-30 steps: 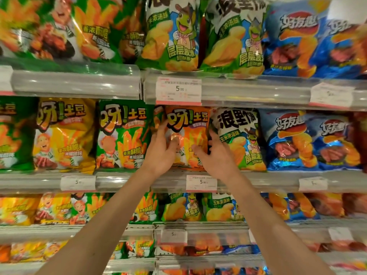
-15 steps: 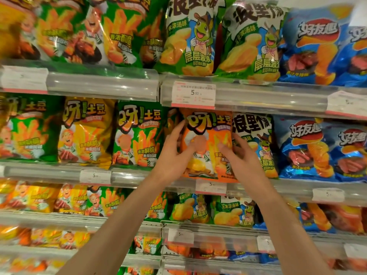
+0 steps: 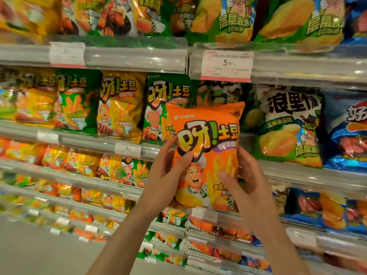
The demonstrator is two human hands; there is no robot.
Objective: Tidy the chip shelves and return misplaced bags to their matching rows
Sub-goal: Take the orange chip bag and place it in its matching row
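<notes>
While both hands grip it, the orange chip bag (image 3: 206, 155) hangs upright in front of the shelving, clear of the middle shelf's front rail (image 3: 89, 138) and covering part of a green bag (image 3: 158, 108) in that row. The left hand (image 3: 164, 175) curls round the bag's left edge — thumb pressed on the printed front, fingers behind. The right hand (image 3: 244, 181) clasps the right edge the same way, thumb across the lower front. To the right on that shelf stands a green-and-white corn-chip bag (image 3: 288, 126); a yellow bag (image 3: 119, 108) stands further left. A price tag (image 3: 226, 64) sits on the rail above — just over the gap behind the held bag.
</notes>
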